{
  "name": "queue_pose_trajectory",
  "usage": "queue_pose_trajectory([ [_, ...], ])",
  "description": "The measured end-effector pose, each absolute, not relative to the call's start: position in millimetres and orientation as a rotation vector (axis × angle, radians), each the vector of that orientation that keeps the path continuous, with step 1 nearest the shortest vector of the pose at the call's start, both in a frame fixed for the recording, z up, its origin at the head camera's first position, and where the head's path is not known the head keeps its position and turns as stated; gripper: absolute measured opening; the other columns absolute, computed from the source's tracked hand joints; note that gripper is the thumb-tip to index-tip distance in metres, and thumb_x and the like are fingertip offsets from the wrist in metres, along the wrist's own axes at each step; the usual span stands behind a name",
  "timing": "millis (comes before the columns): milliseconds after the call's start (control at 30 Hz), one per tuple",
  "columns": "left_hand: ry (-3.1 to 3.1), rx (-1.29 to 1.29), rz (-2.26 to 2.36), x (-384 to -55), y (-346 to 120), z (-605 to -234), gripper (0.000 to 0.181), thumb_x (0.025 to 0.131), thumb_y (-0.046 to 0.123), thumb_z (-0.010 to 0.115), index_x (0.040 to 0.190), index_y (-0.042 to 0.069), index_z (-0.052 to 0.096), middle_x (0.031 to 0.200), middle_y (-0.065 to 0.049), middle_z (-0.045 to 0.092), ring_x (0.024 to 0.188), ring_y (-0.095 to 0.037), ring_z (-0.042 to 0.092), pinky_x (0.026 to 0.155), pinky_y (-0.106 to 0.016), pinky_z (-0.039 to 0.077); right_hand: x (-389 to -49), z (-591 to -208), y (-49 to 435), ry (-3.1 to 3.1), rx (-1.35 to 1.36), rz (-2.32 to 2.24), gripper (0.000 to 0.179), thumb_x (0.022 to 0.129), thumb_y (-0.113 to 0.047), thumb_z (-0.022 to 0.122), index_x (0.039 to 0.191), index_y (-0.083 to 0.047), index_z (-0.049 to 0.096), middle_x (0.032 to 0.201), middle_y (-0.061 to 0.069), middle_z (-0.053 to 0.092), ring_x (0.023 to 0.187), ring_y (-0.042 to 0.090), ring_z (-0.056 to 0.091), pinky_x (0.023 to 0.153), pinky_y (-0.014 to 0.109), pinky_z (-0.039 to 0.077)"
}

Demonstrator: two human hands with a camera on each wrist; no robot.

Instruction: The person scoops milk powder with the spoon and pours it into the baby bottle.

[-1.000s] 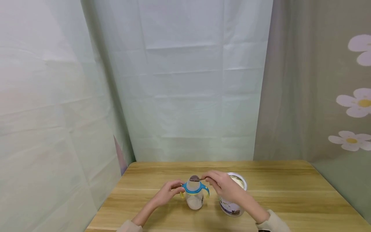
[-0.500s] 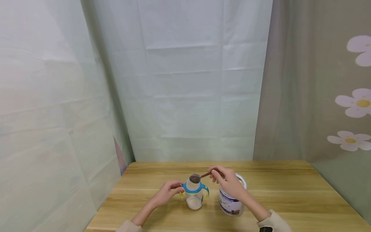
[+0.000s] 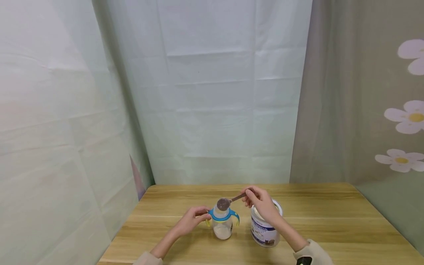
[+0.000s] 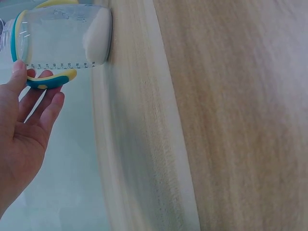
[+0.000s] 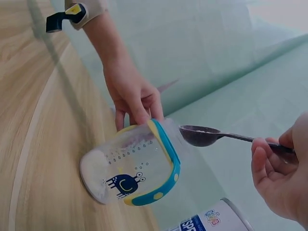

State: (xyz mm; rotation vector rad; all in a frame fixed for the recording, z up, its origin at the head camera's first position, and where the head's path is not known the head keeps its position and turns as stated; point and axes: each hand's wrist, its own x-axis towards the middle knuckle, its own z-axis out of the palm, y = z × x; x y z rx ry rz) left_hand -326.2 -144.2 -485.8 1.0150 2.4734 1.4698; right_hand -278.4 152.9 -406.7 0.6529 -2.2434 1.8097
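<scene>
On the wooden table [image 3: 314, 215], the bottle [image 3: 222, 229] stood upright, white powder [image 5: 95, 174] at its base. At its nine o'clock, the left hand [image 3: 190, 221] had thumb and fingers clamped on the bottle's handle [image 4: 50, 81]. At two o'clock, the right hand [image 3: 262, 208] pinched the dark spoon [image 3: 223, 204] by its shaft; the bowl sat at the bottle's mouth, rim contact undetermined. The white can [image 3: 264, 233] stood at three o'clock, apart from the bottle.

The feeding bottle [image 5: 130, 159] looks like clear, glossy plastic, the scoop [image 5: 199, 137] like smooth plastic, the worktop [image 3: 331, 213] like matt, grained wood.
</scene>
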Motion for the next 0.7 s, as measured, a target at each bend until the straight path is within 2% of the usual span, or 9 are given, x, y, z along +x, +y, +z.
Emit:
queue_pose_trajectory([
  [67,2.472,1.015,1.466,-325.9,-144.0,-485.4,0.025,0.097,0.025,0.057,0.117,0.012,0.066,0.108,-0.007,0.071,0.100,-0.020,0.067,0.089,-0.030,0.055,-278.1,-405.8,152.9,-2.235,0.609,1.870,0.029,0.103,-0.019,0.047,0.108,0.005,0.062,0.086,0.021,0.064,0.068,0.009,0.060,0.063,0.027,0.055],
  [267,2.484,0.988,1.469,-325.7,-144.3,-484.2,0.027,0.097,0.028,0.057,0.118,0.015,0.066,0.108,-0.005,0.071,0.100,-0.018,0.067,0.089,-0.030,0.055,-278.8,-403.6,154.2,-2.196,0.519,2.012,0.033,0.103,-0.021,0.047,0.111,0.009,0.060,0.082,0.007,0.065,0.069,0.013,0.061,0.064,0.024,0.054],
  [500,2.494,1.017,1.473,-323.4,-145.2,-485.8,0.027,0.097,0.024,0.058,0.119,0.010,0.066,0.107,-0.009,0.072,0.097,-0.018,0.068,0.088,-0.028,0.055,-278.3,-404.1,157.2,-2.187,0.486,2.058,0.033,0.103,-0.019,0.047,0.111,0.011,0.058,0.084,0.012,0.064,0.069,0.011,0.059,0.063,0.024,0.053],
  [700,2.478,0.980,1.476,-323.3,-144.9,-484.4,0.025,0.097,0.027,0.057,0.117,0.015,0.067,0.106,-0.005,0.071,0.098,-0.018,0.067,0.089,-0.030,0.055,-277.5,-402.0,159.5,-2.163,0.393,2.109,0.031,0.103,-0.018,0.047,0.111,0.010,0.058,0.082,0.008,0.063,0.067,0.011,0.057,0.062,0.023,0.052],
])
